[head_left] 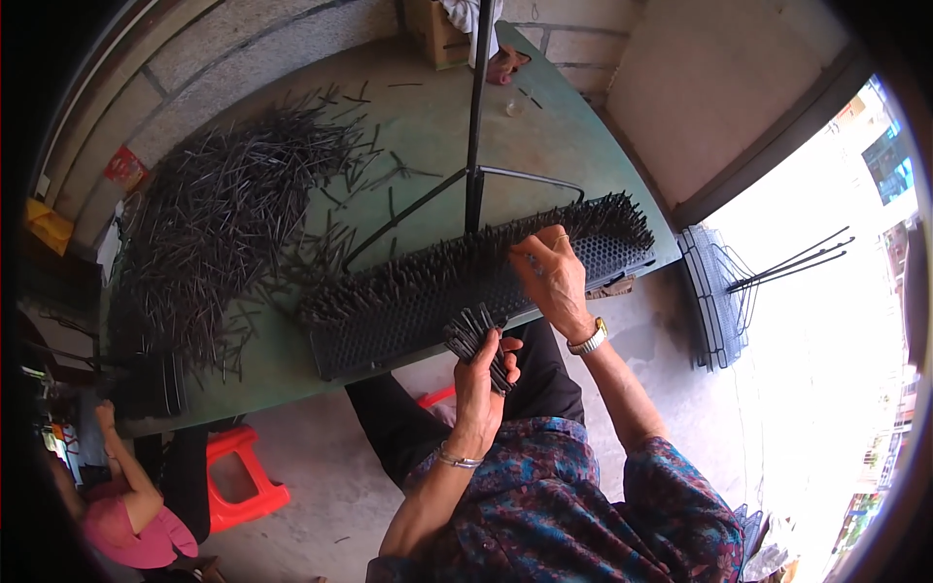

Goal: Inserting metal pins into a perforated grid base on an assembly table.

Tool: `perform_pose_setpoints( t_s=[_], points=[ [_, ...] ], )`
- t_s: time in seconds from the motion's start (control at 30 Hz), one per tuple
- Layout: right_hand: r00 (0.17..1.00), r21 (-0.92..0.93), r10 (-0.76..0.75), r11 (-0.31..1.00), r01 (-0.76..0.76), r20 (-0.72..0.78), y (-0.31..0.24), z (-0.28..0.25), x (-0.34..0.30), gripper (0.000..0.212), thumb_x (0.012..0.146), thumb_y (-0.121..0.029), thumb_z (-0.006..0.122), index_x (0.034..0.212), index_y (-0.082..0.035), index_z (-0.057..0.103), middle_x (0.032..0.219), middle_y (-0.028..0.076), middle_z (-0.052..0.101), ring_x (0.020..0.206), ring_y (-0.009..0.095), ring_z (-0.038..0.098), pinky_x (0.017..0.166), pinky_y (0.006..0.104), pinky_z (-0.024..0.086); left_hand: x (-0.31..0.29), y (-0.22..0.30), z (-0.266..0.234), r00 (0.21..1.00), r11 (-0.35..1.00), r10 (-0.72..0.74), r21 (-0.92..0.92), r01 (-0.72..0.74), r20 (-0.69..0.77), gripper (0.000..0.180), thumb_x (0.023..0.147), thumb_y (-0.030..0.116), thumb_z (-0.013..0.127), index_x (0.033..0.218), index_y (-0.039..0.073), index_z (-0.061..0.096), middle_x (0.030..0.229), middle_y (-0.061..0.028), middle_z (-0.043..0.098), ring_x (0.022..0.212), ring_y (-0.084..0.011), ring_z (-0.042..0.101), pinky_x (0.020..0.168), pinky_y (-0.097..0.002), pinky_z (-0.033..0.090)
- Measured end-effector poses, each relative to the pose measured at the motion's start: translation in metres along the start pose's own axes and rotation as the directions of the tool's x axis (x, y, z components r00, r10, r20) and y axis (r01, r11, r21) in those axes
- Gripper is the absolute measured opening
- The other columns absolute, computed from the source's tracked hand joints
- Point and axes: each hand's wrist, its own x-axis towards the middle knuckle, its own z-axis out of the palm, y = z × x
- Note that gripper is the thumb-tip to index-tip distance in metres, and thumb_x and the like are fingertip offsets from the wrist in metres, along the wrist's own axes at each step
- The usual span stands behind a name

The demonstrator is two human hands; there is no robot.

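In the head view, the left hand [478, 384] was clamped around a bundle [470, 332] of dark sticks, held in front of the tray's near edge with the ends fanning out above the thumb. The right hand [556, 282] was over the tray [389, 338], thumb and fingers bent toward each other at the upright sticks (whether a stick sat between the fingertips, I could not tell). The tray, black and full of holes, lay slantwise along the table's near edge, its right end farther from the person than its left. Sticks [418, 270] stood close together along its far side, while bare holes showed along the near side. A black pole [478, 107] rose behind the tray, with thin rods spreading from it to left and right.

A large heap [233, 185] of loose sticks covered the left part of the green table [418, 126], some strays lying between it and the tray. A box [435, 37] stood at the far edge. At lower left, a co-worker [131, 515] in pink had one hand at the table's edge, near a red stool [245, 478]. Wire racks [717, 296] stood on the floor [321, 505] to the right.
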Motion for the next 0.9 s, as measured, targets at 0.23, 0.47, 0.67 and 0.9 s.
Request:
perform_pose_setpoints(
  t_s=[0.23, 0.47, 0.67, 0.9],
  points=[
    [0.997, -0.040, -0.073, 0.997, 0.073, -0.002, 0.001, -0.002, -0.005, 0.011, 0.082, -0.014, 0.069, 0.093, -0.011, 0.070, 0.084, 0.007, 0.056, 0.068, 0.022, 0.058, 0.060, 0.0337, 0.048, -0.006, 0.000, 0.003, 1.000, 1.000, -0.027, 0.010, 0.027, 0.000, 0.019, 0.094, 0.020, 0.060, 0.104, 0.004, 0.059, 0.085, -0.0099, 0.065, 0.065, -0.0107, 0.055, 0.052, -0.0234, 0.042],
    [0.815, 0.385, 0.148, 0.824, -0.414, 0.560, -0.023, -0.031, -0.016, 0.018, 0.089, -0.017, 0.065, 0.097, 0.000, 0.064, 0.078, 0.010, 0.064, 0.074, 0.015, 0.061, 0.061, 0.0311, 0.047, -0.009, 0.001, 0.003, 0.999, 0.997, -0.013, 0.074, 0.016, -0.034, 0.020, 0.092, 0.019, 0.063, 0.105, 0.005, 0.060, 0.086, -0.0100, 0.067, 0.069, -0.0121, 0.060, 0.052, -0.0227, 0.044],
    [0.708, 0.419, 0.084, 0.755, -0.504, 0.702, -0.016, -0.037, -0.018, 0.017, 0.090, -0.014, 0.061, 0.094, 0.003, 0.059, 0.079, 0.008, 0.064, 0.072, 0.011, 0.060, 0.062, 0.0269, 0.049, -0.012, 0.000, 0.012, 1.000, 0.982, -0.017, 0.190, 0.018, -0.011, 0.020, 0.092, 0.020, 0.063, 0.106, 0.005, 0.063, 0.091, -0.0086, 0.068, 0.072, -0.0103, 0.061, 0.052, -0.0220, 0.044],
    [0.705, 0.421, 0.079, 0.754, -0.505, 0.704, -0.013, -0.042, -0.013, 0.017, 0.090, -0.013, 0.060, 0.094, 0.003, 0.058, 0.075, 0.009, 0.065, 0.063, 0.014, 0.064, 0.057, 0.0272, 0.051, -0.006, -0.003, 0.012, 0.999, 0.982, -0.045, 0.183, 0.041, 0.022, 0.023, 0.093, 0.024, 0.062, 0.109, 0.008, 0.065, 0.096, -0.0027, 0.068, 0.081, -0.0082, 0.062, 0.057, -0.0209, 0.045]
  ],
)
